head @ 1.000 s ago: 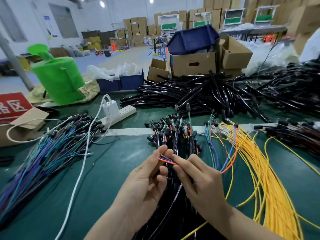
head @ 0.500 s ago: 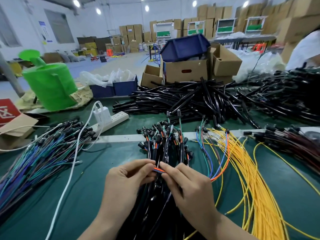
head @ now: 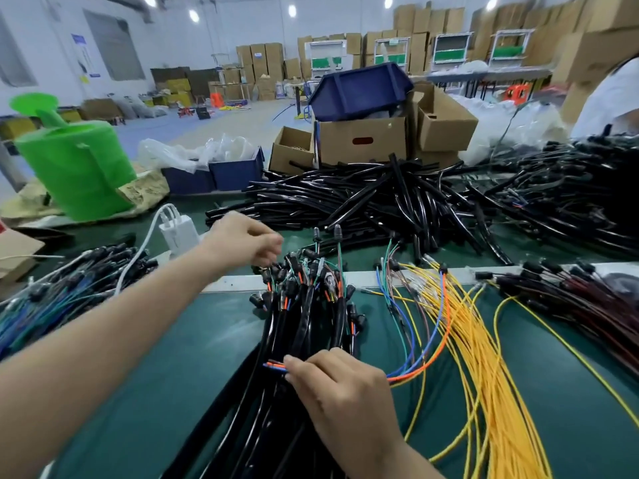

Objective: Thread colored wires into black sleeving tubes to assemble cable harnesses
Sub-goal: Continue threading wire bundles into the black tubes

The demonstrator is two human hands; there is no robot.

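My right hand [head: 340, 392] pinches the ends of a blue and an orange wire [head: 427, 357], which loop off to the right. It hovers over a bundle of finished black sleeved harnesses [head: 304, 326] lying down the middle of the green table. My left hand [head: 242, 242] is stretched forward, fingers loosely curled and blurred, just short of the heap of empty black sleeving tubes [head: 363, 202]. Nothing shows in it. Yellow wires [head: 484, 357] fan out on the right.
Blue-green wires [head: 41, 299] lie at the left, dark red wires [head: 570, 299] at the right. A white power strip with a charger [head: 178, 229], a green watering can [head: 76, 167], cardboard boxes [head: 359, 140] and blue bins [head: 235, 172] stand behind. A person's white sleeve [head: 612, 98] is far right.
My left hand has let go of the wire ends and reached forward toward the tube heap. My right hand keeps the blue and orange wire ends pinched.
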